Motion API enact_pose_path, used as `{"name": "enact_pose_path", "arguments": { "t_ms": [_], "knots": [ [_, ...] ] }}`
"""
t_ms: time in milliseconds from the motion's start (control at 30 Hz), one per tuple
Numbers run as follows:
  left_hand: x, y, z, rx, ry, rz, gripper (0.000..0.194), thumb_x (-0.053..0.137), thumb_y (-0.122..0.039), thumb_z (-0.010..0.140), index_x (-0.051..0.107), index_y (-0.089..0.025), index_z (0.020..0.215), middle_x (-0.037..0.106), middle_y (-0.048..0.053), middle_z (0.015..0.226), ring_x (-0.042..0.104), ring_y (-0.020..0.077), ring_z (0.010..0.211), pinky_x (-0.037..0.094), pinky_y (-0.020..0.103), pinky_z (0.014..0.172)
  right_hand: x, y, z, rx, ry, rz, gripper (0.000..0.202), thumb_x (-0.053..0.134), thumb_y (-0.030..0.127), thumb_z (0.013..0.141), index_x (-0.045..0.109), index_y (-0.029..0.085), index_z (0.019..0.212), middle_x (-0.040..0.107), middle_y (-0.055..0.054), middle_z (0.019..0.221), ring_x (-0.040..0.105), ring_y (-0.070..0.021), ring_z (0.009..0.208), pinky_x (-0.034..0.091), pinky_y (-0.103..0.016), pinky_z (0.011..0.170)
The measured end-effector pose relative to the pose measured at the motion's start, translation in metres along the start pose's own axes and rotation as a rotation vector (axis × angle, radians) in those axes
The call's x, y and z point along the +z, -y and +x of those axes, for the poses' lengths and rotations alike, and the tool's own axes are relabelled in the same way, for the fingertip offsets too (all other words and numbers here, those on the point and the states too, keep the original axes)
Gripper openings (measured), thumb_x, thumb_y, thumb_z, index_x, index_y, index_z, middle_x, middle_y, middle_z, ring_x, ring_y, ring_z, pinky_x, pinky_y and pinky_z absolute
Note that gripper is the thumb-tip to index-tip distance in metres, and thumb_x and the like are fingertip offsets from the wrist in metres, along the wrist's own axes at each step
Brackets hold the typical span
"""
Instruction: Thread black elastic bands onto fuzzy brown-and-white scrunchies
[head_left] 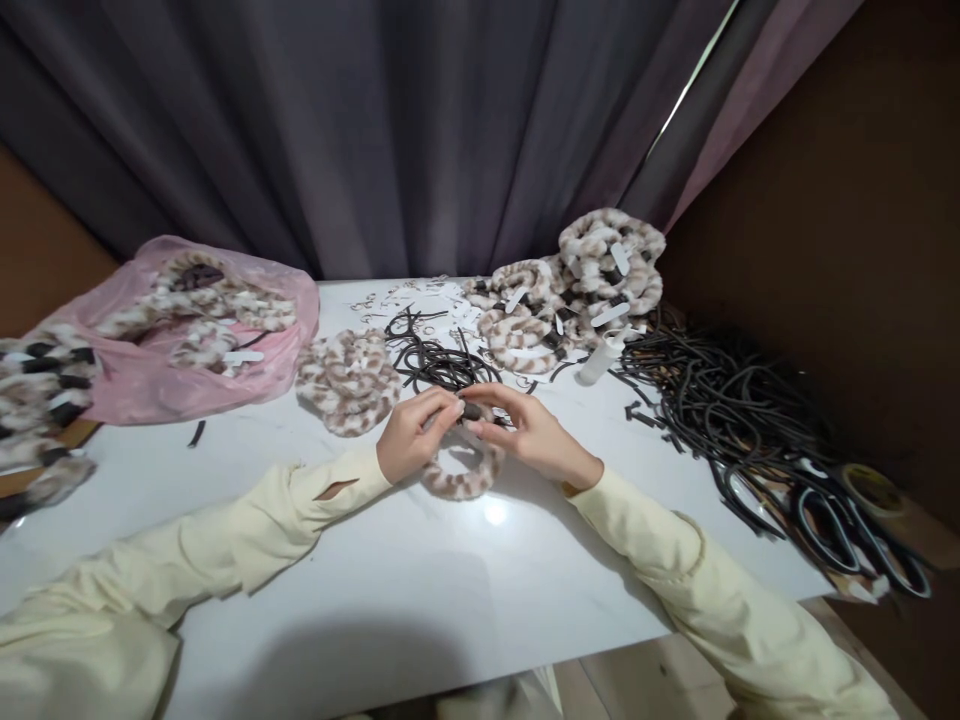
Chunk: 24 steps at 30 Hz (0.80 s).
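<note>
Between my hands is a spotted white-and-brown furry ring (463,485), its lower loop hanging toward the table's front. A dark sleeve-like band (472,411) sits at the ring's top. My left hand (420,430) pinches the band's left end between thumb and fingers. From the other side, my right hand (529,430) grips the ring's top with thumb below and fingers above. Just behind my hands lies a loose bunch of black cords (442,360). To the left of them rests a heap of spotted furry pieces (351,380).
A pink plastic bag (289,375) with furry rings lies at left. Stacked furry rings with white tags (611,260) stand at back right, beside a small clear bottle (600,360). A big tangle of black cords (735,400) and scissors (829,530) occupy the right edge.
</note>
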<state>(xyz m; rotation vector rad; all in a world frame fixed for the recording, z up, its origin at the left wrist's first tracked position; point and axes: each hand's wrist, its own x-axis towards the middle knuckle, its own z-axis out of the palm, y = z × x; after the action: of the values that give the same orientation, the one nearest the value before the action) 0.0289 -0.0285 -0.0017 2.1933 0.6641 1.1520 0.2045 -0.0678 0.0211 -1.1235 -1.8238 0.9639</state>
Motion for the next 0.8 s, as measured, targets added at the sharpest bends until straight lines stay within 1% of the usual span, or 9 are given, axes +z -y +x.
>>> {"name": "enact_pose_path", "arguments": {
  "t_ms": [67, 133, 200, 267, 400, 500, 600, 700, 800],
  "knots": [
    [0.0, 0.0, -0.003, 0.206, -0.012, 0.065, 0.013, 0.045, -0.012, 0.085, 0.053, -0.014, 0.076, 0.059, 0.007, 0.08, 0.054, 0.0142, 0.075, 0.044, 0.026, 0.07, -0.004, 0.001, 0.0, -0.027, 0.063, -0.024, 0.028, 0.06, 0.022, 0.079, 0.056, 0.018, 0.106, 0.062, -0.007, 0.107, 0.057, -0.018, 0.1, 0.044, -0.032, 0.087],
    [0.0, 0.001, -0.004, 0.37, -0.002, 0.127, 0.01, 0.045, -0.007, 0.083, 0.052, -0.014, 0.08, 0.059, 0.009, 0.081, 0.053, 0.0153, 0.076, 0.045, 0.029, 0.071, -0.008, 0.001, 0.0, -0.072, 0.085, -0.132, 0.02, 0.064, 0.023, 0.076, 0.061, 0.017, 0.095, 0.064, -0.006, 0.096, 0.058, -0.0193, 0.091, 0.044, -0.034, 0.082],
    [-0.001, 0.003, -0.005, 0.487, 0.022, 0.183, 0.01, 0.047, -0.004, 0.081, 0.052, -0.013, 0.085, 0.059, 0.011, 0.083, 0.053, 0.0169, 0.079, 0.046, 0.03, 0.071, -0.01, 0.001, -0.001, -0.134, 0.047, -0.258, 0.013, 0.069, 0.024, 0.072, 0.063, 0.016, 0.08, 0.063, -0.006, 0.084, 0.057, -0.0198, 0.082, 0.043, -0.036, 0.078],
    [-0.002, 0.005, -0.005, 0.566, 0.037, 0.237, 0.012, 0.049, -0.003, 0.08, 0.051, -0.012, 0.088, 0.059, 0.012, 0.084, 0.053, 0.0182, 0.08, 0.047, 0.032, 0.071, -0.01, 0.0, -0.001, -0.201, -0.021, -0.366, 0.013, 0.071, 0.023, 0.069, 0.061, 0.015, 0.069, 0.061, -0.005, 0.077, 0.054, -0.0197, 0.079, 0.04, -0.037, 0.077],
    [-0.003, 0.008, -0.005, 0.601, 0.021, 0.303, 0.012, 0.05, -0.005, 0.08, 0.05, -0.013, 0.089, 0.059, 0.01, 0.083, 0.054, 0.0184, 0.08, 0.049, 0.031, 0.069, -0.009, 0.0, -0.003, -0.366, -0.124, -0.52, 0.016, 0.066, 0.017, 0.073, 0.053, 0.016, 0.063, 0.058, -0.003, 0.069, 0.053, -0.0191, 0.08, 0.036, -0.039, 0.08],
    [-0.003, 0.009, -0.005, 0.59, 0.005, 0.323, 0.012, 0.05, -0.006, 0.081, 0.051, -0.014, 0.09, 0.059, 0.01, 0.083, 0.055, 0.0186, 0.081, 0.049, 0.031, 0.069, -0.007, -0.002, -0.004, -0.509, -0.205, -0.668, 0.015, 0.055, 0.008, 0.075, 0.049, 0.017, 0.064, 0.057, -0.002, 0.066, 0.053, -0.019, 0.08, 0.035, -0.04, 0.081],
    [-0.003, 0.009, -0.006, 0.597, 0.003, 0.327, 0.012, 0.05, -0.005, 0.08, 0.05, -0.013, 0.089, 0.059, 0.011, 0.083, 0.055, 0.0191, 0.082, 0.05, 0.032, 0.069, -0.003, -0.004, -0.005, -0.624, -0.28, -0.839, 0.02, 0.046, 0.002, 0.075, 0.045, 0.018, 0.064, 0.056, -0.002, 0.063, 0.052, -0.0187, 0.082, 0.036, -0.04, 0.082],
    [-0.003, 0.008, -0.007, 0.607, 0.001, 0.329, 0.013, 0.051, -0.004, 0.079, 0.05, -0.013, 0.089, 0.059, 0.01, 0.083, 0.055, 0.0191, 0.082, 0.05, 0.032, 0.069, 0.001, -0.006, -0.007, -0.698, -0.348, -0.958, 0.023, 0.045, 0.001, 0.077, 0.043, 0.018, 0.063, 0.057, -0.002, 0.063, 0.054, -0.0176, 0.083, 0.037, -0.038, 0.082],
    [-0.003, 0.006, -0.007, 0.613, -0.011, 0.333, 0.014, 0.05, -0.005, 0.079, 0.051, -0.014, 0.09, 0.059, 0.01, 0.084, 0.055, 0.019, 0.082, 0.05, 0.032, 0.068, 0.005, -0.007, -0.009, -0.791, -0.437, -1.026, 0.025, 0.048, 0.003, 0.08, 0.042, 0.018, 0.06, 0.058, -0.002, 0.064, 0.055, -0.0168, 0.084, 0.04, -0.036, 0.078]
  ]
}}
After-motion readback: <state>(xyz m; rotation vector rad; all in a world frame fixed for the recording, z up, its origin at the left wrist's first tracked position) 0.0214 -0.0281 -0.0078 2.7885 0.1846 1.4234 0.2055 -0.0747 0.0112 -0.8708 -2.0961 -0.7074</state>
